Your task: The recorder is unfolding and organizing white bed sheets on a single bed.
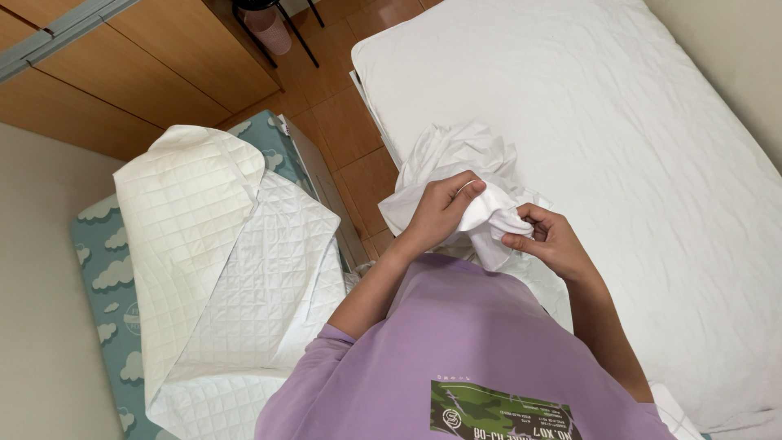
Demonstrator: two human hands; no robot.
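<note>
I hold a bunched white cloth (456,159) in front of my chest, over the near edge of a bed. My left hand (440,210) grips a fold of it with the fingers curled over the top. My right hand (544,238) pinches a lower corner of the same cloth between thumb and fingers. The rest of the fabric hangs crumpled above and between both hands. My purple shirt fills the bottom of the view.
A bed with a white sheet (619,122) spans the right side. A white quilted cover (220,269) lies on a teal mattress with a cloud pattern (102,277) at left. Wooden cupboard doors (147,65), tiled floor (342,122) and a dark metal stand (281,28) are behind.
</note>
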